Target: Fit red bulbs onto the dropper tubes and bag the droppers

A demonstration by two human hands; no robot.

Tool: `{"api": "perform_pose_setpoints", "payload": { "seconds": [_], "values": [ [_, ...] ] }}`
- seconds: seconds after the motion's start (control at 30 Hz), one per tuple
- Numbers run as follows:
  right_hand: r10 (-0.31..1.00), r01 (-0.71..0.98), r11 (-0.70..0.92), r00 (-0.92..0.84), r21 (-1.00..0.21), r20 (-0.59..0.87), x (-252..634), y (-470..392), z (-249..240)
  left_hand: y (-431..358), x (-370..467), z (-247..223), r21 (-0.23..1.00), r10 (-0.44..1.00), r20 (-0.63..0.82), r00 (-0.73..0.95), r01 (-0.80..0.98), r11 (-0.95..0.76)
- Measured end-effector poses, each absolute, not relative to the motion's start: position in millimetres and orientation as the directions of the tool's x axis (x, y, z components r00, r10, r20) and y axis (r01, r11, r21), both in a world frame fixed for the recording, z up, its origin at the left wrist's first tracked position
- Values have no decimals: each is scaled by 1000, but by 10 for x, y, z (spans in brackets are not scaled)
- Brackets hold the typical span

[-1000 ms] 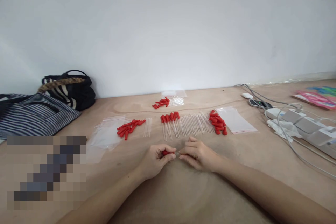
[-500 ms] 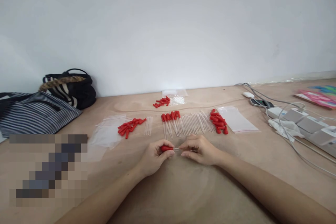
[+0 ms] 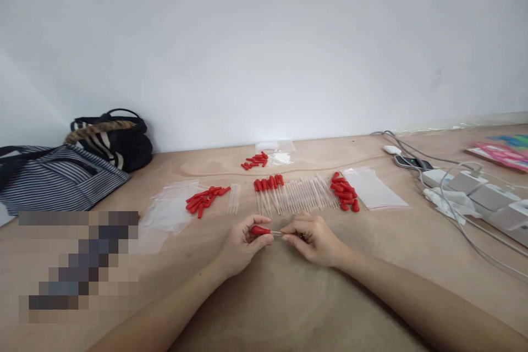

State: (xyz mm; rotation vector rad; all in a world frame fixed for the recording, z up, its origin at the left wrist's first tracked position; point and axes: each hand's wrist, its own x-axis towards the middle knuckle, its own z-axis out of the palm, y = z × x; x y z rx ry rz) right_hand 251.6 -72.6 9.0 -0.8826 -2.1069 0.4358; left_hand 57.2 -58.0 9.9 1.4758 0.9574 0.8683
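Observation:
My left hand point(image 3: 243, 245) holds a red rubber bulb point(image 3: 260, 230) between thumb and fingers. A thin clear tube point(image 3: 276, 233) runs from the bulb's right end into the pinched fingertips of my right hand point(image 3: 315, 239). Just beyond my hands lies a row of clear tubes point(image 3: 307, 193), and several at its left end carry red bulbs point(image 3: 269, 182). One pile of loose red bulbs point(image 3: 344, 192) is right of the row. Another pile of red bulbs point(image 3: 204, 201) is on the left, beside a few separate tubes point(image 3: 234, 199).
Plastic bags point(image 3: 169, 206) lie left, and a white bag point(image 3: 377, 190) lies right. Farther back are small red bulbs point(image 3: 256, 160) with thin tubes. Striped bag point(image 3: 61, 176) and black bag point(image 3: 127, 143) stand far left; a power strip point(image 3: 487, 192) with cables sits right.
The fingers of my left hand have loosened slightly, showing more of the red bulb. My right fingertips have shifted a little on the tube. The piles look the same.

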Motion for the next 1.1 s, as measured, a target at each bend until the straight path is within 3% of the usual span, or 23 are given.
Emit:
{"api": "perform_pose_setpoints", "payload": {
  "seconds": [0.2,0.33,0.53,0.67,0.77,0.87,1.1],
  "values": [
    [743,429,668,-426,-608,516,2483,-760,125,-561,578,114,993,934,38,354,88,-73],
    [748,434,663,-409,-610,522,2492,-748,119,-569,561,205,997,935,-42,353,81,14],
    [824,455,567,-312,-687,474,2418,-795,123,-674,680,209,982,960,-103,261,-126,139],
    [825,508,565,-327,-650,462,2367,-853,117,-664,728,245,966,971,-125,205,-197,166],
    [833,585,545,-299,-601,465,2389,-847,91,-423,610,371,994,983,-99,155,-33,106],
    [848,623,513,-260,-591,462,2425,-811,61,-44,467,462,901,975,-86,204,435,-11],
    [840,638,522,-268,-567,472,2486,-778,27,513,536,349,732,987,-63,147,679,-55]
  ]
}}
